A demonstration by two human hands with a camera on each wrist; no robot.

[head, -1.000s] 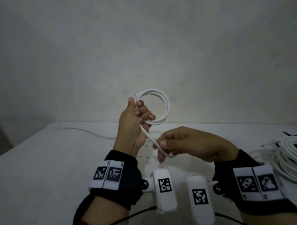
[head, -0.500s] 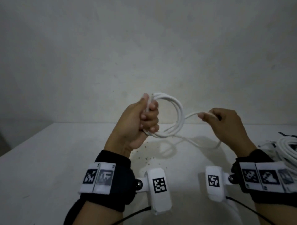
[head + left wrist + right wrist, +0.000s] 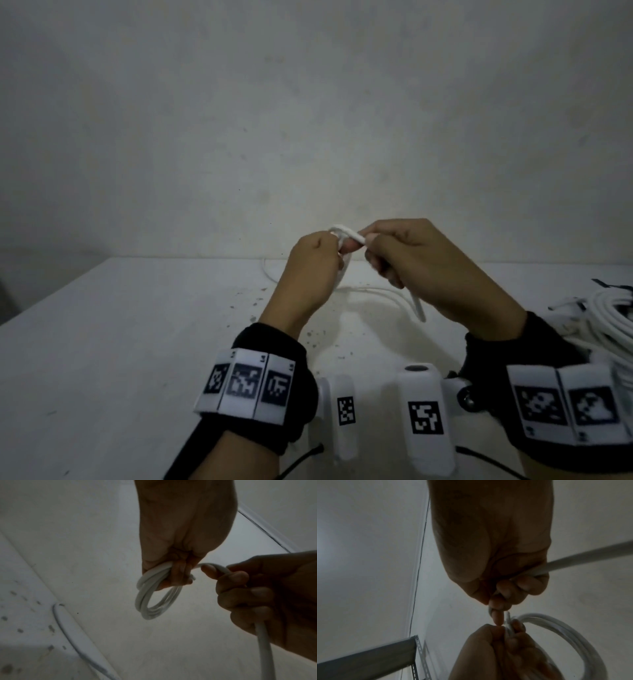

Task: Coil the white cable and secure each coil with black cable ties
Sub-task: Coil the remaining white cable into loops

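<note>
The coiling step is in hand, and no tie is on the coil yet. The left hand (image 3: 313, 270) is raised above the table (image 3: 137, 342), its fingers curled round several finished loops of the cable (image 3: 154, 601), which hang below the fist. The right hand (image 3: 428, 270), fingers closed round the running length, brings it up against the left fist; the free length trails down to the table. The next move calls for laying this loop under the left fingers, matched in size to the others. Open room lies to the left; a cable pile (image 3: 609, 315) crowds the right edge, so slack should be drawn clear of it.
</note>
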